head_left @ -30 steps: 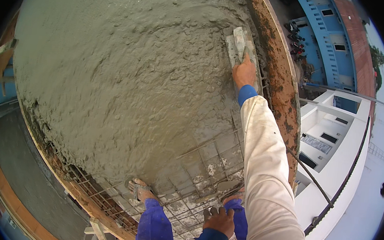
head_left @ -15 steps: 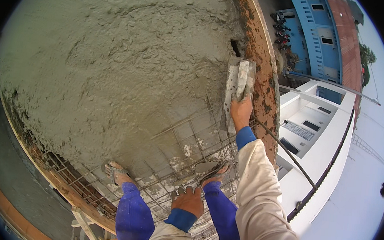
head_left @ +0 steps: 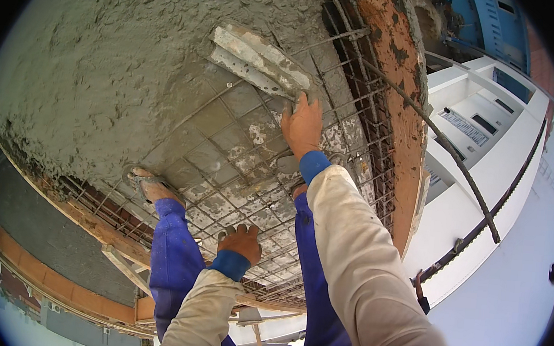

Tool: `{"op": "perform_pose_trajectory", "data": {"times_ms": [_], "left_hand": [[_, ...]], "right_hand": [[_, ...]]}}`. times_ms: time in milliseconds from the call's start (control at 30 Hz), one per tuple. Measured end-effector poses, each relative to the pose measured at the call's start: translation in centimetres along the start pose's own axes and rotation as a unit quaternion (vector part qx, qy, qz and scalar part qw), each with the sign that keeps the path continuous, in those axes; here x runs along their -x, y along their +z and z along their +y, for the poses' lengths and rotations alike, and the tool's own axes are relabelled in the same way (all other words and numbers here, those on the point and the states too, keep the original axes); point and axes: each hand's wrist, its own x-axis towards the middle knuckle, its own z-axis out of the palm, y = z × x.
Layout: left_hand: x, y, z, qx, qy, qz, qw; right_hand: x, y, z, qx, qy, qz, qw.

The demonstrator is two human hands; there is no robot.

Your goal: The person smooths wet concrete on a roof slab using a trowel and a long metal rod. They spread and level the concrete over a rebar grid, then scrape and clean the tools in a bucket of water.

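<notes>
My right hand [head_left: 304,124] is closed round the near end of a long concrete float [head_left: 260,59], which has a raised ridge and is caked with cement. The float lies slantwise at the edge of the wet concrete [head_left: 97,45], pointing up and left. My left hand [head_left: 242,244], its fingers apart and slightly bent, hangs low over the steel mesh [head_left: 225,162] between my legs. It holds nothing that I can see; whether it touches the bars is unclear. My left sandalled foot [head_left: 151,185] stands at the concrete's edge; my right foot is mostly hidden behind my sleeve.
Rust-coloured formwork [head_left: 392,64] edges the slab on the right, with exposed rebar inside it. A long steel bar [head_left: 439,131] juts over that edge toward a white building [head_left: 472,131] below. Wooden formwork [head_left: 98,226] borders the left side, above a lower grey surface [head_left: 41,231].
My right hand has drawn the float left, away from the right formwork, and turned it aslant. My left hand has shifted slightly left and down. The view has tilted, showing more mesh.
</notes>
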Motion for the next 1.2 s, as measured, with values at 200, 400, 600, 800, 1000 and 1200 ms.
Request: {"op": "perform_pose_trajectory", "data": {"times_ms": [200, 400, 600, 800, 1000, 1200], "left_hand": [[-1.1, 0.8, 0.7, -0.027, -0.026, -0.002, 0.999], [-2.5, 1.2, -1.0, 0.069, 0.018, 0.143, 0.987], [-4.3, -1.0, 2.0, 0.282, 0.030, 0.258, 0.924], [-6.6, -11.5, 20.2, 0.669, 0.141, 0.111, 0.721], [-5.9, -19.7, 33.6, 0.656, 0.318, -0.001, 0.685], [2.6, -7.1, 39.7, 0.842, 0.163, 0.000, 0.515]], "right_hand": [[14.3, 8.4, 5.8, -0.114, 0.429, -0.278, 0.852], [16.9, 12.4, 6.2, -0.152, 0.505, -0.267, 0.806], [13.0, -6.4, 9.3, -0.615, 0.472, -0.084, 0.626], [9.0, -33.7, 7.9, -0.901, 0.219, -0.140, 0.348], [5.9, -40.3, 6.5, -0.897, 0.342, -0.200, 0.198], [20.8, -50.1, 11.5, -0.759, 0.384, -0.321, 0.417]]}}
